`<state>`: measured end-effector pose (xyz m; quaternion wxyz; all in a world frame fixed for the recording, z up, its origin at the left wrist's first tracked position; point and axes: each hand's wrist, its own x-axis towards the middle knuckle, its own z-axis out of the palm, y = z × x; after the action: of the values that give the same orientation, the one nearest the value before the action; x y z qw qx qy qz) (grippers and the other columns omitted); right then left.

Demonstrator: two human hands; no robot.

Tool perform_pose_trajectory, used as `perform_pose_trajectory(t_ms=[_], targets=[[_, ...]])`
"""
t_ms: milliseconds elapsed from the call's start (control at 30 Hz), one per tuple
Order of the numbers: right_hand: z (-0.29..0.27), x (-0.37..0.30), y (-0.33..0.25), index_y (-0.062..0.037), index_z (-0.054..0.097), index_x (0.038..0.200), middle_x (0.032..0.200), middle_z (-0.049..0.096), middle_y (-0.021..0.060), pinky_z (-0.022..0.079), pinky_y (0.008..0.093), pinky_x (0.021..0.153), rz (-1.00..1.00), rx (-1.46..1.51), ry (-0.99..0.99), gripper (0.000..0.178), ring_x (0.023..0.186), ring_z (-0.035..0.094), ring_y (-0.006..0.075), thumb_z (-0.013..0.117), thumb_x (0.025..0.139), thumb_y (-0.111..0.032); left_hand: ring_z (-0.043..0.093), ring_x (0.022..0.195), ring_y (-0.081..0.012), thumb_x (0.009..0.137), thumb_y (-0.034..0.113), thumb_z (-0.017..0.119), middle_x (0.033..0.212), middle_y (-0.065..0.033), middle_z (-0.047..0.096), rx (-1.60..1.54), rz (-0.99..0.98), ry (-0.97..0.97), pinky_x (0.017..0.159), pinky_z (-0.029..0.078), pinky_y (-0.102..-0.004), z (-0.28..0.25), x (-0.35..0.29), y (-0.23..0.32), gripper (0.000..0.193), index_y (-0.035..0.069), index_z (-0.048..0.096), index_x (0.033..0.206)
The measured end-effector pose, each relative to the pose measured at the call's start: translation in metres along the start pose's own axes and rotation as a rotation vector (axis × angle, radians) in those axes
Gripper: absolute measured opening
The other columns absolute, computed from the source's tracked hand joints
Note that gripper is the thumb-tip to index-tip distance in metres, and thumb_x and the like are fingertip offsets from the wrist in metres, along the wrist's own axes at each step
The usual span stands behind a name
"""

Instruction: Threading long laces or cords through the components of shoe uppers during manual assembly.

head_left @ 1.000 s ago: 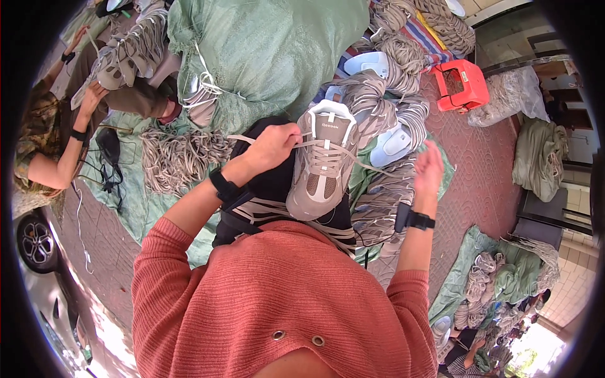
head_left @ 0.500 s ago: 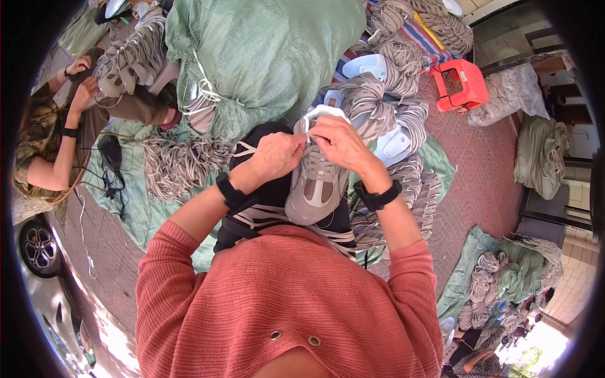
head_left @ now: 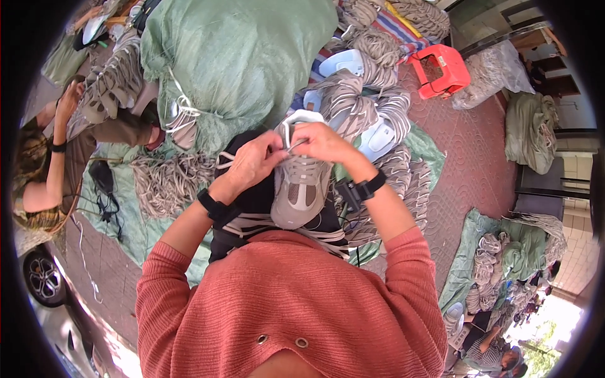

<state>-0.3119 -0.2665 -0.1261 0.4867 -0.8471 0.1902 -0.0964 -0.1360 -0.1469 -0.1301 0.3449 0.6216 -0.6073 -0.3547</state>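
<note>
A grey-beige sneaker (head_left: 295, 205) rests on my lap, toe toward me and collar away. Both hands are at the top of its lacing, in front of the pale tongue. My right hand (head_left: 322, 143) pinches a grey shoelace (head_left: 295, 147) between thumb and fingers. From the left, the closed fingertips of my left hand (head_left: 257, 159) meet the same lace. The short stretch between the hands shows; the rest of the lace ends is hidden by my fingers. More pale laces (head_left: 252, 225) lie across my dark-clad thighs.
Beyond my knees stands a big green woven sack (head_left: 233, 57). Bundled grey shoe uppers (head_left: 353, 101) and light-blue shoe lasts (head_left: 378, 140) lie to its right, near a red plastic stool (head_left: 440, 70). A lace heap (head_left: 173, 183) lies left, near a co-worker's arm (head_left: 57, 154).
The whole view has shifted, so surroundings sit farther left. My fingers have changed position slightly at the shoe's top, and a piece of lace now shows between them.
</note>
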Motion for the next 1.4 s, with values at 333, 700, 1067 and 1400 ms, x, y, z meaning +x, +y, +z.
perform_pose_trajectory(t_ms=[333,700,1067,1400], targets=[[-0.084,-0.074,0.007,-0.0049,0.055,0.084,0.066,0.047,-0.002,0.024,0.0234,0.045,0.189,1.581,0.696,0.007,0.045,0.029,0.0079,0.053,0.087,-0.01,0.055,0.083,-0.0278,0.075,0.01,0.067,0.092,-0.0081,0.05,0.083,0.303,-0.075,0.066,0.046,-0.0356,-0.021,-0.001,0.001,0.014,0.003,0.055,0.078],[-0.22,-0.278,0.028,-0.0073,0.058,0.106,0.098,0.067,0.0021,0.025,0.0205,0.046,0.308,0.995,1.681,0.02,0.054,0.035,0.0046,0.045,0.095,-0.016,0.044,0.093,-0.0273,0.068,0.003,0.064,0.103,-0.0063,0.05,0.057,0.356,-0.088,0.085,0.037,-0.0363,-0.009,0.036,0.013,0.031,0.01,0.058,0.097],[-0.02,-0.094,0.005,-0.0119,0.063,0.094,0.069,0.053,-0.0075,0.03,0.0167,0.051,0.586,0.675,0.652,0.013,0.058,0.041,0.0015,0.061,0.086,-0.022,0.049,0.089,-0.0206,0.075,0.015,0.066,0.083,-0.0029,0.054,0.362,0.353,-0.127,0.08,0.036,-0.0332,0.02,0.045,0.031,0.016,0.01,0.056,0.086],[0.036,-0.072,-0.005,-0.0011,0.06,0.091,0.069,0.063,0.0052,0.047,0.0257,0.057,0.276,0.21,0.695,0.016,0.058,0.058,0.0135,0.051,0.091,-0.014,0.058,0.093,-0.0219,0.091,0.022,0.048,0.097,-0.0102,0.062,-1.206,-0.34,0.271,0.087,0.045,-0.038,-0.146,-0.04,-0.072,0.02,0.006,0.057,0.097]])
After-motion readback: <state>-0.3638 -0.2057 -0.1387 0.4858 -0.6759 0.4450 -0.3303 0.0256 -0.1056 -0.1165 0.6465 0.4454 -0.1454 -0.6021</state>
